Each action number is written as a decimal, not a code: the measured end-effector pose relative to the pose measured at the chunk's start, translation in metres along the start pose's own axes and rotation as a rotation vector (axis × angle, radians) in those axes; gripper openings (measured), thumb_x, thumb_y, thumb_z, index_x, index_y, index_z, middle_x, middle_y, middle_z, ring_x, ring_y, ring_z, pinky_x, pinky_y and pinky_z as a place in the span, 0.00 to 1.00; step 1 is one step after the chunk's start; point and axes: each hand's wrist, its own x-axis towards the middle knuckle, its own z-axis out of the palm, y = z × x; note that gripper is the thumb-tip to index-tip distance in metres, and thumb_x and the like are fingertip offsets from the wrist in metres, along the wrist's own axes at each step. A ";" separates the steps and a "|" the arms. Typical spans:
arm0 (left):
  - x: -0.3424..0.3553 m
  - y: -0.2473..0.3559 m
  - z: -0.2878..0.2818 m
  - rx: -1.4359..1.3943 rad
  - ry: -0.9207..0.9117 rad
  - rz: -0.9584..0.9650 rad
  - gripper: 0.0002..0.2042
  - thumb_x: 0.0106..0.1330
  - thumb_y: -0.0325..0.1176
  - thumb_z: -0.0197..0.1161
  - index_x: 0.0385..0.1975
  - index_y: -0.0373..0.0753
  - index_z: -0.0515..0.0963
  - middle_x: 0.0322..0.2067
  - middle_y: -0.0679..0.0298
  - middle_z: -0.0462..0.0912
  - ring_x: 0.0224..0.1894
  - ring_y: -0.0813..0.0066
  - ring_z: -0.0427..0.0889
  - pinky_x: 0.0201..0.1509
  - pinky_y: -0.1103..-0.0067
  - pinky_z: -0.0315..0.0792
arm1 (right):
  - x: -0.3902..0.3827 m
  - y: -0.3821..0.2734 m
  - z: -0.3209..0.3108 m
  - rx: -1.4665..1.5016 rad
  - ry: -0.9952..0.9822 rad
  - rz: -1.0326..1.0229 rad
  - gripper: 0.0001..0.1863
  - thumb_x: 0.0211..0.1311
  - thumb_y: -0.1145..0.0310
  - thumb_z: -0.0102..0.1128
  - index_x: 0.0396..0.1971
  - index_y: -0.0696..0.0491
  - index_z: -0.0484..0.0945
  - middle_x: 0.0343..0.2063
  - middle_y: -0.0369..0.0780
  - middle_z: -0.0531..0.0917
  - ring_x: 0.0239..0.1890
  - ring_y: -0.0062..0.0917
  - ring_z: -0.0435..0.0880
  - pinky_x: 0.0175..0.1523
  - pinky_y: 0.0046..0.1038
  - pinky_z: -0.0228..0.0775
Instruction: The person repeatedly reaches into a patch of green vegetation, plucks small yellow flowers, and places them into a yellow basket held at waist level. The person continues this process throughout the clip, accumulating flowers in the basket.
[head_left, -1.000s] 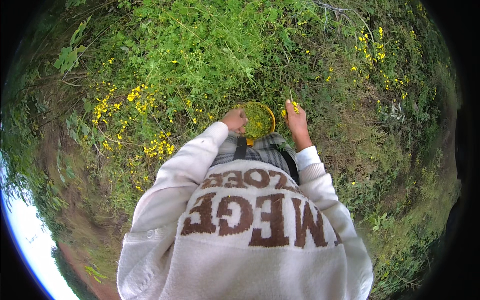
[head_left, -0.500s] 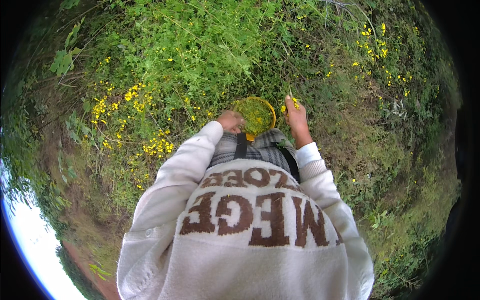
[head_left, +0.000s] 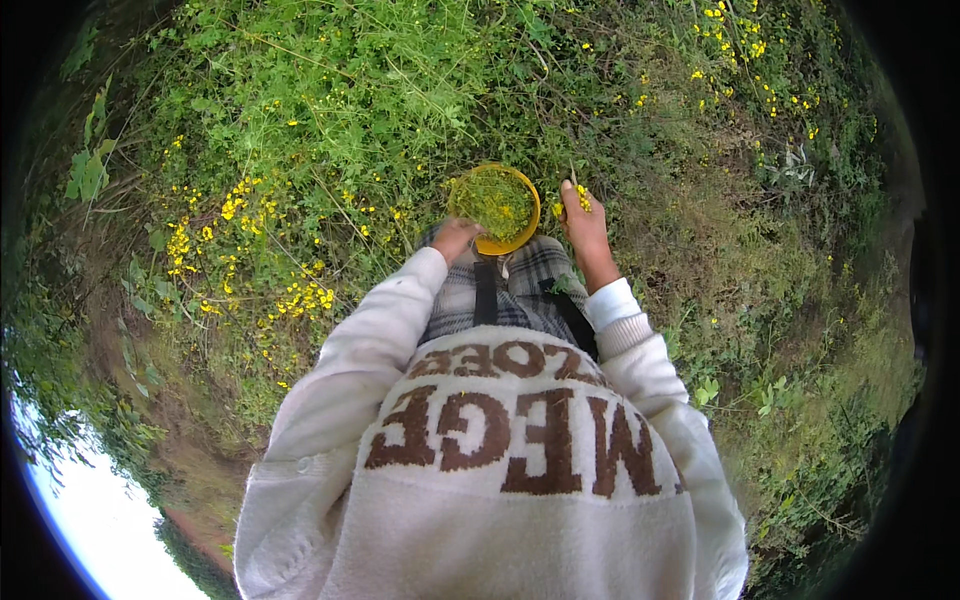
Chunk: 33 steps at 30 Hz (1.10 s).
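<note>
A round yellow bucket (head_left: 536, 212) is in front of my legs, filled with green bits and some yellow flowers. My left hand (head_left: 457, 239) is closed on the bucket's near left rim, its fingertips partly hidden. To the right of the bucket, apart from it, my right hand (head_left: 588, 228) is closed with the thumb up around small yellow flowers (head_left: 584, 199). A thin pointed piece juts up past that thumb; whether it is a stem or a blade I cannot tell.
Dense green plants (head_left: 370, 90) rise ahead of me. Yellow blossoms (head_left: 300, 298) cluster to the left, and more yellow blossoms (head_left: 735, 40) show at the far right. Dry brownish growth (head_left: 730, 230) spreads on the right. Dark straps (head_left: 484, 290) hang over my plaid clothing.
The bucket has shifted slightly up and left, and its near rim now shows. My left hand has come onto that rim. My right hand still grips the flowers.
</note>
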 end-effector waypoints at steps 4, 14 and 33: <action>-0.015 0.010 -0.009 -0.131 0.096 0.048 0.10 0.67 0.35 0.47 0.40 0.38 0.71 0.28 0.65 0.78 0.34 0.76 0.79 0.38 0.81 0.72 | -0.006 -0.007 -0.002 0.238 0.080 0.076 0.16 0.61 0.55 0.54 0.23 0.51 0.66 0.13 0.31 0.66 0.11 0.12 0.58 0.15 0.15 0.45; -0.142 0.092 -0.041 0.423 0.380 0.750 0.19 0.66 0.38 0.49 0.53 0.34 0.65 0.47 0.51 0.72 0.50 0.63 0.71 0.56 0.70 0.63 | -0.038 -0.058 0.044 0.833 -0.271 0.038 0.13 0.65 0.56 0.47 0.30 0.51 0.67 0.16 0.31 0.63 0.13 0.13 0.54 0.18 0.17 0.45; -0.170 0.095 0.000 0.405 0.019 0.742 0.14 0.67 0.35 0.49 0.20 0.35 0.67 0.15 0.72 0.64 0.19 0.84 0.60 0.23 0.81 0.60 | -0.002 -0.051 0.057 0.879 -0.115 0.106 0.17 0.60 0.53 0.55 0.27 0.48 0.61 0.13 0.31 0.63 0.10 0.12 0.55 0.11 0.15 0.41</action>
